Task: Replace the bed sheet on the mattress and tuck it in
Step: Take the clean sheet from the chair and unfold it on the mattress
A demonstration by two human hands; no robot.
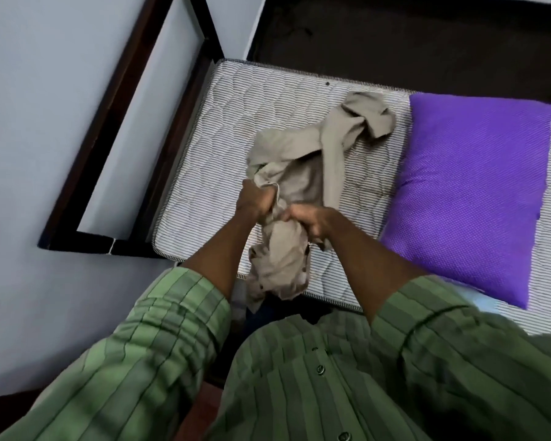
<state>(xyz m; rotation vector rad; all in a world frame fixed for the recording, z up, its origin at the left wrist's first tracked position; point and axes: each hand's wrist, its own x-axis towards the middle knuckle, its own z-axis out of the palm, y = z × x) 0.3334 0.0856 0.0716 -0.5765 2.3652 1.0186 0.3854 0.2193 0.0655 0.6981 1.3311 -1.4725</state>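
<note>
A bare striped mattress (236, 122) lay on the dark bed frame (115, 100), with a purple pillow (471, 192) on it. A bunched beige bed sheet (299, 173) sprawled beside the pillow, with the left hand (255, 202) and right hand (312, 221) each clenching a grip on its cloth.

The sheet (299, 173) is soft, matt, wrinkly cloth, the mattress (236, 128) is quilted striped cloth, the pillow (474, 192) at 3 o'clock is dotted purple cloth.
</note>
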